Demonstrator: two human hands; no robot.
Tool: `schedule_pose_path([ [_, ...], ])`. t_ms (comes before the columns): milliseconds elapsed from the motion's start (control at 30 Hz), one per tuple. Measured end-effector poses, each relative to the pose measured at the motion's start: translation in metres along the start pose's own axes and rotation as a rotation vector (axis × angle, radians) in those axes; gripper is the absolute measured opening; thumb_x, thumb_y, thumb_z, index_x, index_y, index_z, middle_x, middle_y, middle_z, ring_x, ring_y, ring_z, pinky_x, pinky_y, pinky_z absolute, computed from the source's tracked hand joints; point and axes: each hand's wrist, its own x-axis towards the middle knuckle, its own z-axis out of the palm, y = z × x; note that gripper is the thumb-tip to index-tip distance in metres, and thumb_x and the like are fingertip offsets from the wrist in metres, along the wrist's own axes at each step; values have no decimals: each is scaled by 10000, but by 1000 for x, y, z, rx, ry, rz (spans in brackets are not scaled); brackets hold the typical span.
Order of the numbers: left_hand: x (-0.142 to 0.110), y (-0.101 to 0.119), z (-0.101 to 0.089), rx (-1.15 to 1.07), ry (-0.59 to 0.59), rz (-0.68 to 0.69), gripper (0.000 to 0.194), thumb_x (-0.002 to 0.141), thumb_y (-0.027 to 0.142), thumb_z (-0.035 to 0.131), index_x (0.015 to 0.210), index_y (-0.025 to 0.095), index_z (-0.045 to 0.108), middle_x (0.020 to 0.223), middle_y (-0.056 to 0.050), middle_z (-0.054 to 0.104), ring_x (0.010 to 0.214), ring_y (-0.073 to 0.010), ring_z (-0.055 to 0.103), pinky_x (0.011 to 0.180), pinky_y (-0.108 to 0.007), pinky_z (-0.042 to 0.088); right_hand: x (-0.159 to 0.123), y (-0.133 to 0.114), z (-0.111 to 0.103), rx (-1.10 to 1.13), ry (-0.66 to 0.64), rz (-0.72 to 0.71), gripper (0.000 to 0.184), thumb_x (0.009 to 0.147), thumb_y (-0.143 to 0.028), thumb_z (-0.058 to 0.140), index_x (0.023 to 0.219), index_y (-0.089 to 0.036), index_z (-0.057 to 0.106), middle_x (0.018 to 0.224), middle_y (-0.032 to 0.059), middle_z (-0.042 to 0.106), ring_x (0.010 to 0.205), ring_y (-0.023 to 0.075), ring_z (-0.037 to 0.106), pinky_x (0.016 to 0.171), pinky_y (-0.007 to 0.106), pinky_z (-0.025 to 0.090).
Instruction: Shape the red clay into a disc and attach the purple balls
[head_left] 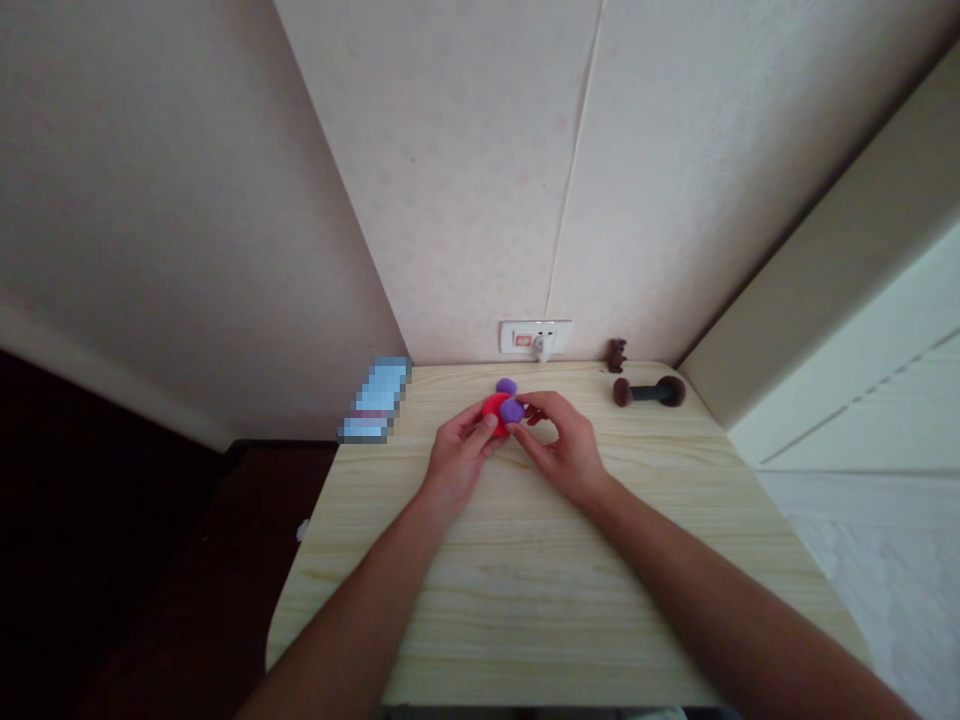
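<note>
Above the far middle of the table, my left hand (454, 458) is closed on a flat red piece (493, 403) with a rounded edge, thumb on its near side. My right hand (570, 445) pinches a small purple round piece (512, 411) between thumb and fingers. That purple piece is in front of the red one and covers part of it; whether they are joined I cannot tell. Just beyond my hands lies a second purple round piece (506, 385). The exact kind of these pieces is too small to make out.
The pale wooden table (510, 600) meets the wall at its far edge. A brown dumbbell (649, 392) and a small dark figurine (616, 355) stand at the back right. A blurred-out flat blue object (376, 400) is at the back left. A wall socket (535, 337) holds a white plug.
</note>
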Motion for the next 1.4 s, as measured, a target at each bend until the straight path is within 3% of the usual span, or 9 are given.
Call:
schedule_pose_path([
  [400,-3,2,2,-2,-15,-47,404,776,336,835,1140,169,778,1172,-119,766,1039,-204,702,967,-332,532,2,-1,0,-14,-49,-57,245,936,-201,662,1180,-224,662,1089,103,704,877,205,652,784,373,596],
  [533,-2,0,1,43,-41,-6,449,731,291,872,1151,166,771,1170,-119,769,1063,-214,704,993,-326,513,2,-1,2,-24,-51,-79,253,942,-199,654,1193,-231,667,1095,107,703,921,217,666,799,381,605],
  [700,-1,-5,-1,72,-11,71,412,715,235,880,1110,171,780,1102,-95,790,996,-195,723,985,-324,521,2,-2,5,-16,-57,-126,253,942,-187,656,1190,-235,673,1087,107,708,988,229,685,841,391,615],
  [900,-2,-3,1,86,4,65,438,694,238,888,1108,153,775,1097,-104,791,988,-214,733,985,-354,527,0,0,5,-21,-75,-104,259,950,-200,652,1205,-241,670,1110,102,709,1030,228,687,878,396,618],
  [1300,-1,2,5,16,97,21,447,626,267,931,1019,148,753,1039,-85,778,921,-191,724,873,-328,547,0,-3,4,-11,-49,-98,280,942,-238,675,1220,-233,639,1070,95,729,878,196,685,809,369,626],
  [1400,-1,3,5,17,102,24,460,614,242,935,1027,147,756,1032,-78,779,911,-179,718,849,-302,545,0,-3,4,5,-53,-96,322,929,-248,688,1247,-235,636,1150,113,706,995,222,678,844,386,621],
])
